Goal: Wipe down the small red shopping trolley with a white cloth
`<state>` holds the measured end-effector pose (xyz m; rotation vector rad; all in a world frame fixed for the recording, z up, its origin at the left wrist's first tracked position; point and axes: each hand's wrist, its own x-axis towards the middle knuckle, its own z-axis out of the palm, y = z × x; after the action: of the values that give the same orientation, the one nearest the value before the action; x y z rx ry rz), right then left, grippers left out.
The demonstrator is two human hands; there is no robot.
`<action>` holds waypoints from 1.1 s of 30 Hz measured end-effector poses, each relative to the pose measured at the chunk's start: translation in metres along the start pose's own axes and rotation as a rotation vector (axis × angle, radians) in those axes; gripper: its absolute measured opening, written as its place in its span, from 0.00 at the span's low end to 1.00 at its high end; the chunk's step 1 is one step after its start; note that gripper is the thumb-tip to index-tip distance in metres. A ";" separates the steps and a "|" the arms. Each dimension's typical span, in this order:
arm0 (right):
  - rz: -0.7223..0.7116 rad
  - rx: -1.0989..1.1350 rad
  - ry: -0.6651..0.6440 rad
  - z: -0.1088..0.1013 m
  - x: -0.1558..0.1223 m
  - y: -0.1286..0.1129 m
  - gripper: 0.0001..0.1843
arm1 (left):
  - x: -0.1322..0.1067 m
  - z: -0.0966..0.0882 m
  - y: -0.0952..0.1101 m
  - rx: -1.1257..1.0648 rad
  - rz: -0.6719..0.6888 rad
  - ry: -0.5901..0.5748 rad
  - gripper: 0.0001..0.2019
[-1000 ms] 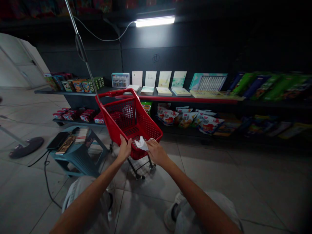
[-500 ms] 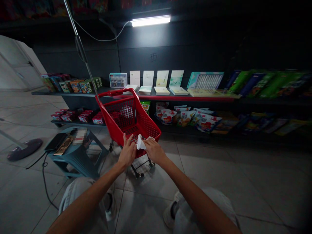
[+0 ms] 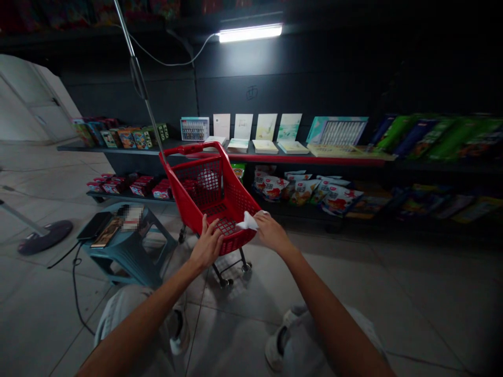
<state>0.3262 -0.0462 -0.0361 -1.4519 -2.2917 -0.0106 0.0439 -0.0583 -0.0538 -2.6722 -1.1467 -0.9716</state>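
Note:
A small red shopping cart (image 3: 236,199) with mesh walls stands in front of me, its basket tilted toward my knees. My left hand (image 3: 208,243) grips the near left of its front rim, fingers curled over the edge. White, crumpled cloth or tissue (image 3: 248,222) is pinched in my right hand (image 3: 271,230), at the right corner of the same rim. Its loose end lies over the rim. A round, pale object (image 3: 207,179) shows behind the cart's back mesh.
On the left, a blue-grey stool (image 3: 126,251) carries a phone (image 3: 107,233) and a black device, with a cable hanging down. A metal pole (image 3: 137,78) rises behind the cart. Shelves hold booklets (image 3: 267,128), boxes and snack bags (image 3: 304,191). A round stand base (image 3: 45,238) sits on the floor.
My right hand has slid the white cloth rightward along the rim, away from my left hand, to the corner. My left hand stays on the rim. The view has shifted slightly.

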 end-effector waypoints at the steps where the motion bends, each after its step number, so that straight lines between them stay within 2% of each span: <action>1: 0.041 -0.011 0.010 -0.003 0.000 0.009 0.30 | 0.000 0.000 -0.001 -0.006 -0.006 0.003 0.12; 3: 0.093 -0.036 0.026 -0.005 0.001 0.019 0.35 | 0.000 0.000 -0.002 -0.021 -0.014 0.005 0.13; 5: 0.117 -0.047 0.046 -0.001 0.001 0.012 0.36 | 0.000 0.000 -0.001 -0.034 -0.016 0.012 0.13; 8: 0.096 -0.012 0.093 0.014 0.002 -0.024 0.31 | 0.000 0.002 0.002 -0.050 -0.025 0.050 0.14; 12: -0.078 0.077 0.092 0.029 0.006 -0.081 0.26 | -0.002 0.008 -0.001 -0.107 -0.047 0.069 0.15; 15: -0.092 0.073 0.037 0.027 0.011 -0.102 0.20 | -0.004 0.011 -0.006 -0.157 -0.057 0.064 0.18; 18: -0.058 0.043 -0.040 0.020 0.016 -0.105 0.16 | -0.005 0.012 -0.011 -0.190 -0.054 0.068 0.18; 24: -0.017 -0.022 -0.132 0.013 0.024 -0.109 0.16 | -0.008 0.005 -0.017 -0.223 -0.035 0.094 0.17; 29: -0.021 -0.029 -0.148 0.012 0.022 -0.110 0.16 | -0.014 -0.005 -0.020 -0.219 -0.043 0.054 0.15; 33: -0.002 -0.050 -0.147 0.008 0.014 -0.096 0.16 | -0.021 -0.010 -0.020 -0.198 -0.060 0.031 0.15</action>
<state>0.2352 -0.0761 -0.0172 -1.5215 -2.4261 0.0399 0.0141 -0.0601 -0.0610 -2.7753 -1.1889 -1.1922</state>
